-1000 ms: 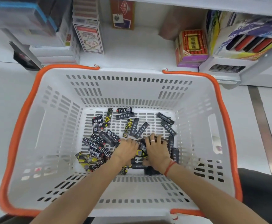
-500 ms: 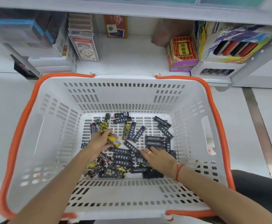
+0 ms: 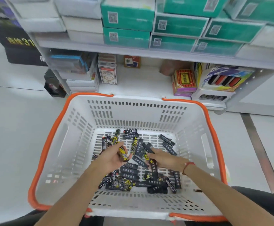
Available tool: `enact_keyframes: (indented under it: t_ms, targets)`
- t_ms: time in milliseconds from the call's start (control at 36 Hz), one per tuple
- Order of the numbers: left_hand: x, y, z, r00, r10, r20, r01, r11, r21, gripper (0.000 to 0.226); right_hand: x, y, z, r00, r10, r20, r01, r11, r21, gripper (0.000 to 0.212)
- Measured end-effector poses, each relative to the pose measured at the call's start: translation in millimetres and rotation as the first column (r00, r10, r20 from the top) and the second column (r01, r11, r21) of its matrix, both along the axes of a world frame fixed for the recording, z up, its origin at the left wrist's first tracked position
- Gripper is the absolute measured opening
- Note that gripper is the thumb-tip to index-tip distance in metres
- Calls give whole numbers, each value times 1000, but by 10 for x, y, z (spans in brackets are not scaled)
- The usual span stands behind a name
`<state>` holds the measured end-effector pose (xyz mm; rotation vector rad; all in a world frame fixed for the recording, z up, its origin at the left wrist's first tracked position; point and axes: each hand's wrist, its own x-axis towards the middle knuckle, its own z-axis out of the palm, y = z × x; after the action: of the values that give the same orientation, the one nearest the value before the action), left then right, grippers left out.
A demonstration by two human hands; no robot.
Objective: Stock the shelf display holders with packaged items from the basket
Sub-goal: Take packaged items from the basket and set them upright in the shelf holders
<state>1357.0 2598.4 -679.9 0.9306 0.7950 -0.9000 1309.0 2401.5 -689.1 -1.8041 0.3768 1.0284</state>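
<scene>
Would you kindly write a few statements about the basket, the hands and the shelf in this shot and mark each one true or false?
1. The left hand holds yellow-and-black packets. True.
2. The basket has a blue rim. False: its rim is orange.
3. The right hand is up at the shelf. False: it is inside the basket, holding a dark packet.
4. Teal boxes are stacked on the upper shelf. True.
5. The basket is empty of packets. False: many loose packets lie on its floor.
</scene>
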Motion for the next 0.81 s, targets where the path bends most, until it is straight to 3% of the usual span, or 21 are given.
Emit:
enact_keyframes:
  t_ms: [83, 139, 222, 306, 417, 528, 583, 639, 722, 806]
  targets:
    - [3, -184, 315, 998, 70, -3, -70, 998, 3, 16, 216, 61, 455, 984, -160, 79, 143, 972, 186, 30]
    - [40, -302, 604, 992, 114, 48, -114, 993, 3, 19, 341, 115, 733, 968, -154, 196, 127, 982, 142, 27]
    - [132, -431, 1044, 977, 97, 187, -94, 995, -27, 22, 492, 231, 1163, 883, 28, 468, 24, 994, -104, 25]
    - [257, -491, 1423, 934, 14, 358, -8, 1000, -19, 43, 596, 322, 1566, 710, 298, 639, -35, 920, -390, 24]
    - [324, -491, 1912, 873, -26, 488, 23, 1000, 12, 69, 670, 358, 2080, 570, 513, 642, 42, 762, -647, 27]
    - [374, -488, 2253, 845, -82, 529, 91, 996, 9, 62, 674, 389, 2425, 434, 677, 595, 84, 627, -774, 27]
    - [425, -478, 2362, 840, -84, 537, 87, 996, 21, 41, 679, 394, 2548, 426, 664, 614, 92, 644, -760, 31]
    - [468, -469, 2474, 844, -67, 533, 71, 997, 12, 29, 688, 391, 2694, 464, 583, 667, 43, 737, -675, 30]
    - [516, -465, 2618, 843, -27, 537, 43, 999, -16, 33, 728, 325, 2888, 433, 504, 747, -59, 843, -534, 18]
    - [568, -456, 2718, 813, -24, 582, 24, 1000, 7, 39, 726, 257, 3074, 390, 420, 820, -67, 900, -430, 26]
